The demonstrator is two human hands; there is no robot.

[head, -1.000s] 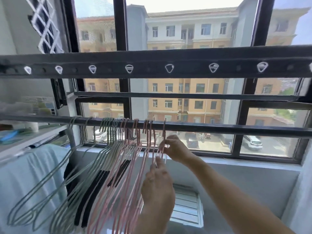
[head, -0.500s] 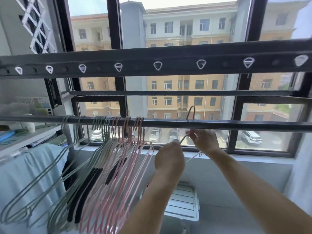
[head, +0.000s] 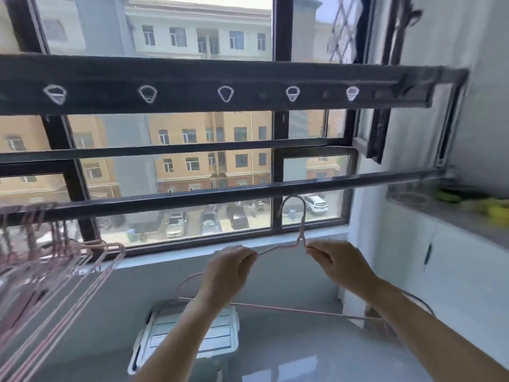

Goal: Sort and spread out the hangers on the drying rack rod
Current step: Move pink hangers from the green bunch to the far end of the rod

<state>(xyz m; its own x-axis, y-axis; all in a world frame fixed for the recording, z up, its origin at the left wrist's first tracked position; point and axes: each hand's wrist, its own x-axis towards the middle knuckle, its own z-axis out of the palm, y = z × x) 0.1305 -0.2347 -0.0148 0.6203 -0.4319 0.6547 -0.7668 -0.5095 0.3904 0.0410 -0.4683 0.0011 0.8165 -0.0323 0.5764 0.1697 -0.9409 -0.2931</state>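
A single pink wire hanger (head: 300, 232) is held below the dark drying rack rod (head: 220, 194), its hook just under the rod and not touching it. My left hand (head: 230, 268) pinches the hanger's left shoulder. My right hand (head: 340, 264) pinches the right shoulder close to the neck. The hanger's lower bar runs behind both forearms. A bunch of pink hangers (head: 55, 260) hangs crowded on the rod at the far left, partly cut off by the frame edge.
A wide dark bar with triangular holes (head: 225, 93) runs above the rod. Behind is a window (head: 192, 166) with black frames. A grey counter (head: 454, 216) with yellow-green items is at right. A white slatted crate (head: 190, 334) lies on the floor below.
Both hands have carried one pink hanger rightward along the rod, away from the bunch. The view has swung right, so the bunch now sits at the left edge.
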